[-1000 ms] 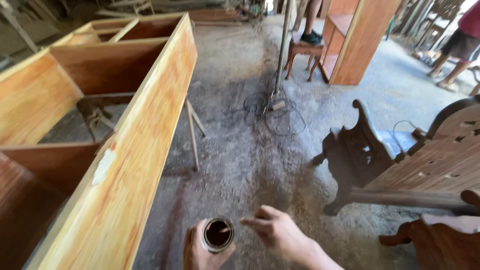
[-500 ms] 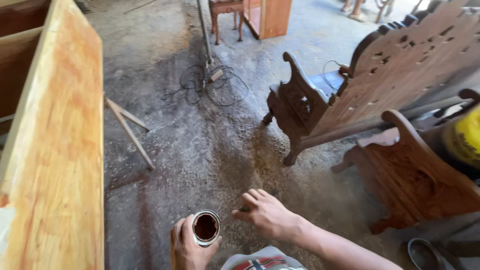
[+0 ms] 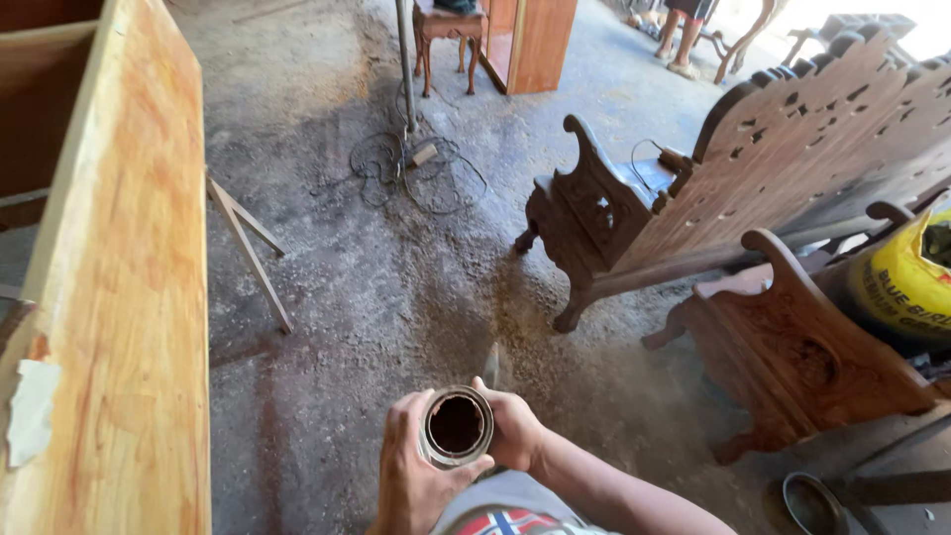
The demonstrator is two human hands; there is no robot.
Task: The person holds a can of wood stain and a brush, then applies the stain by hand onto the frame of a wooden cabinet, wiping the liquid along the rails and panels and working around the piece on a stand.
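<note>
Above a dusty workshop floor (image 3: 396,297), left hand (image 3: 411,476) and right hand (image 3: 515,431) clasp an open, dark-stained can (image 3: 457,426), nothing poured yet

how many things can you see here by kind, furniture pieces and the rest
carved dark wooden benches: 2
light wooden cabinet frame: 1
orange-brown cupboard: 1
small stool: 1
open tin: 1, held between left hand and right hand
yellow sack: 1
cable coil: 1
total: 8

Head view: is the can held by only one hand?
No, the left hand and the right hand both wrap the open can.
</note>
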